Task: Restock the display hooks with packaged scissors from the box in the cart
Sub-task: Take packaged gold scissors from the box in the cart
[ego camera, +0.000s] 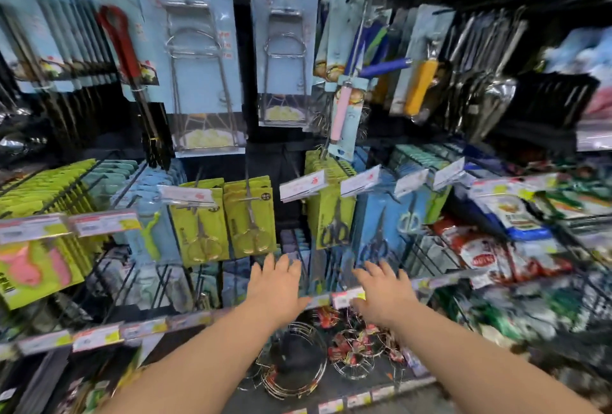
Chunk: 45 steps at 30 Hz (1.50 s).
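Chrome wire racks (291, 364) lie on the low shelf nearest the camera, under 2 bare forearms that reach forward. The left hand (276, 281) and the right hand (381, 291) are both flat with fingers spread and released, grasping nothing, at the price-tag rail (344, 297). Just beyond the fingertips, packaged scissors (250, 218) hang on display hooks (247, 181): 2 yellow-green stacks ahead of the left hand, a green stack (331, 218) and a blue stack (381, 224) ahead of the right hand, with 2 light-blue cards (198, 49) of wire utensils higher up on the back panel.
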Available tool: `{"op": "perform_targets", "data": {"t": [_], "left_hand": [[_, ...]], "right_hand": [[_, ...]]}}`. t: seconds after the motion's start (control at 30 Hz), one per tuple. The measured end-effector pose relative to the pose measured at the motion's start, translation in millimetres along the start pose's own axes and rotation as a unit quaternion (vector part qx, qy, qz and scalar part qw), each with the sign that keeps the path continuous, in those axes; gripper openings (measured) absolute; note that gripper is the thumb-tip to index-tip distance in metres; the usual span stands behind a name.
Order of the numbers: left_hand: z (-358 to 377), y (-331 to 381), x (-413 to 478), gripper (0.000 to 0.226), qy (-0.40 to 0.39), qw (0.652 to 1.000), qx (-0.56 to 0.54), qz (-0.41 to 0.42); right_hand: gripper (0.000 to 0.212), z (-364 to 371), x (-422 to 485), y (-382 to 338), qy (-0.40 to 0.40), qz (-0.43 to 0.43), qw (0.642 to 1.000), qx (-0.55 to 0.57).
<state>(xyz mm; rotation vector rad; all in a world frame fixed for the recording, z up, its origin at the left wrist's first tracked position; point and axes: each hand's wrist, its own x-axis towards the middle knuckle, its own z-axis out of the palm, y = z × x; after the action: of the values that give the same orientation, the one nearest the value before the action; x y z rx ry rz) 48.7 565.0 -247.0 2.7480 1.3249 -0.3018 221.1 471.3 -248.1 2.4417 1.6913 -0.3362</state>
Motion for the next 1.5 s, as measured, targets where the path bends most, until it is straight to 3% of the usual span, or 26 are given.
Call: {"op": "perform_targets", "data": {"t": [0.17, 0.37, 0.77, 1.1, 1.5], "left_hand": [[1.8, 85.1, -22.9, 0.079, 0.009, 0.998, -0.014, 0.057], [13.5, 234.0, -68.8, 0.075, -0.020, 0.985, -0.003, 0.169], [33.6, 460.9, -148.4, 0.075, -0.026, 0.922, 0.076, 0.380], [48.1, 579.1, -107.0, 0.075, -0.055, 0.875, 0.099, 0.470], [31.6, 691.5, 40.7, 0.068, -0.068, 0.835, 0.116, 0.534]], "right_hand": [[0.063, 15.6, -75.3, 67.9, 0.025, 0.041, 0.999, 0.016], [0.065, 53.2, -201.3, 182.6, 0.017, 0.171, 0.984, 0.056], [0.063, 116.3, -403.6, 315.6, 0.000, 0.375, 0.918, 0.126], [0.066, 150.8, -433.0, 395.1, -0.020, 0.478, 0.862, 0.167], [0.059, 147.4, -371.6, 510.5, -0.052, 0.569, 0.791, 0.217]]}}
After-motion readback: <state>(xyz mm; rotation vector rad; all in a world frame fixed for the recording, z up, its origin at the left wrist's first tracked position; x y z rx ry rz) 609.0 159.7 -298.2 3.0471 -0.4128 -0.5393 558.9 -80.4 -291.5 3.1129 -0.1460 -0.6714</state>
